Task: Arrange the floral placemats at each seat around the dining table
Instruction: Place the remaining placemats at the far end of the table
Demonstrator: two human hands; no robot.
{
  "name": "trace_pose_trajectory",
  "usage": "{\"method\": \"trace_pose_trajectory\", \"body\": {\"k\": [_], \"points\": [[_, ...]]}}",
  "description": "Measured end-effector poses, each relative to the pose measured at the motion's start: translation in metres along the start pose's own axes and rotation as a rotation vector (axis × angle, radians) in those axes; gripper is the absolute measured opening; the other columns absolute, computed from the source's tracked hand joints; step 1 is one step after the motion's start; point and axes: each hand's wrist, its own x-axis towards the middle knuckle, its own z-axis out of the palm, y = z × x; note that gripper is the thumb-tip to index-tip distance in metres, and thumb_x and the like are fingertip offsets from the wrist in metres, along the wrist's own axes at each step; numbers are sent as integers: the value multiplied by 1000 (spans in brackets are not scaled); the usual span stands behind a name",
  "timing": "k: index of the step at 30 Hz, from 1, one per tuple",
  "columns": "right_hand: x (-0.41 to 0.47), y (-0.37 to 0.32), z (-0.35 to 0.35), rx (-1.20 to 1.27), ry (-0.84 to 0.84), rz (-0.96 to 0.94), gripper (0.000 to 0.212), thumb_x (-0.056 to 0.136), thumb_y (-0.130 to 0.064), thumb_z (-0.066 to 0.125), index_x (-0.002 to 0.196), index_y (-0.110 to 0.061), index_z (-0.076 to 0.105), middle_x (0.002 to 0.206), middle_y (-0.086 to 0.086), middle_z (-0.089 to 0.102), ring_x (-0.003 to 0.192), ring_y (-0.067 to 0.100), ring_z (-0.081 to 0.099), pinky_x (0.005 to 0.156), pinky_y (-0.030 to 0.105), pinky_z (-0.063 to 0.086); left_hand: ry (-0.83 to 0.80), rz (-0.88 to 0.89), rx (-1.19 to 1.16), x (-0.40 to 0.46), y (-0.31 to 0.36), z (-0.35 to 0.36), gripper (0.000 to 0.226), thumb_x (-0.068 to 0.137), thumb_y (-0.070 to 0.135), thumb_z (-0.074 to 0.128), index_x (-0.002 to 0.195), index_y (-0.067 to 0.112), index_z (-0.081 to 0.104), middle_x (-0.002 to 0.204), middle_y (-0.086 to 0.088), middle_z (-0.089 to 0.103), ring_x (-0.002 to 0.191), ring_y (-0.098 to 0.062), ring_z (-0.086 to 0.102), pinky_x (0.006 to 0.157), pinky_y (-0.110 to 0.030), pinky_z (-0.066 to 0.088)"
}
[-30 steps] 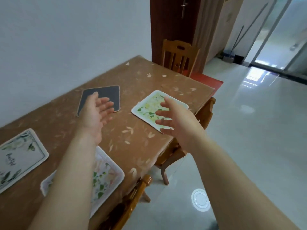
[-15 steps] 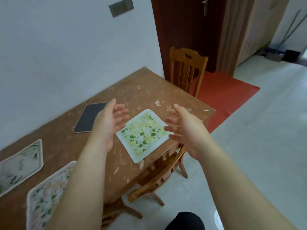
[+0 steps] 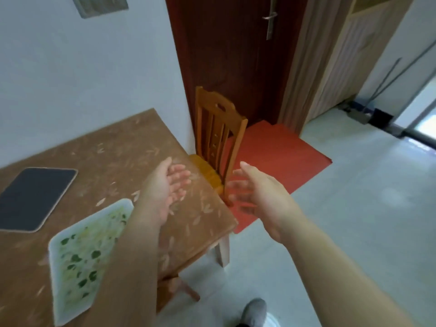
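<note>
Two empty hands: your left hand hovers over the bench corner and your right hand hangs off its edge, each grip slack with fingers straight, holding nothing. One floral placemat lies flat by the near edge, and a dark mat lies face-down beyond it. You look to be between placements, heading toward the end chair. Next, that dark mat likely needs flipping and setting at that seat.
</note>
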Motion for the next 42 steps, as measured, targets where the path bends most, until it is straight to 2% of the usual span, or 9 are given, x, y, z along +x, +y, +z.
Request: {"method": "trace_pose_trajectory", "body": {"k": [5, 9, 12, 16, 24, 26, 31, 37, 42], "points": [[81, -63, -64, 49, -22, -23, 41, 95, -61, 58, 115, -28, 74, 107, -1, 82, 93, 21, 78, 77, 35, 60, 52, 149, 35, 54, 63, 97, 43, 95, 52, 45, 100, 19, 72, 95, 2, 80, 92, -18, 75, 76, -37, 51], [147, -88, -95, 52, -120, 57, 36, 98, -55, 59, 113, -26, 74, 108, 1, 81, 93, 21, 78, 78, 37, 59, 187, 103, 12, 82, 78, 131, 41, 99, 48, 46, 98, 15, 71, 101, -5, 78, 89, -21, 72, 79, -39, 52], [199, -106, -111, 22, -234, 114, 32, 101, -49, 59, 111, -23, 74, 109, 3, 80, 103, 28, 77, 83, 40, 59, 270, 87, -9, 90, 66, 151, 40, 100, 48, 45, 93, 16, 69, 100, -7, 76, 87, -22, 70, 67, -33, 49], [244, -131, -125, -82, -496, 180, 33, 104, -48, 53, 116, -22, 70, 112, 3, 79, 105, 28, 75, 92, 41, 57, 513, 31, -113, 70, 46, 194, 35, 100, 45, 47, 91, 19, 68, 97, -7, 77, 86, -23, 69, 71, -34, 45], [257, -164, -93, -97, -866, 274, 37, 103, -51, 55, 120, -22, 70, 116, 4, 77, 103, 25, 75, 87, 40, 58, 976, 83, -191, -5, 65, 218, 36, 102, 39, 44, 102, 16, 72, 99, -2, 80, 88, -19, 75, 81, -36, 53], [248, -161, -79, -136, -948, 291, 39, 101, -53, 56, 120, -23, 71, 115, 3, 78, 103, 26, 75, 82, 39, 57, 1038, 66, -200, -20, 67, 217, 36, 103, 39, 43, 103, 17, 72, 100, -1, 80, 92, -19, 75, 84, -36, 56], [238, -153, -26, -239, -1050, 268, 32, 101, -51, 58, 108, -25, 75, 107, 3, 81, 103, 28, 76, 94, 44, 58, 1150, 56, -222, -25, 66, 187, 37, 104, 43, 42, 105, 21, 72, 101, 4, 80, 92, -15, 75, 85, -37, 58], [249, -137, 70, -286, -1044, 247, 33, 101, -50, 58, 112, -24, 75, 105, 1, 82, 91, 21, 78, 83, 39, 57, 1159, 63, -322, 7, 53, 100, 31, 100, 37, 48, 107, 19, 73, 100, 2, 80, 91, -16, 75, 83, -36, 58], [256, -113, 171, -337, -1024, 254, 34, 101, -49, 58, 112, -22, 75, 106, 0, 82, 96, 22, 79, 93, 44, 59, 1135, 115, -425, 43, 53, 8, 33, 93, 39, 54, 105, 16, 75, 101, 1, 80, 92, -16, 75, 83, -36, 55]]}}
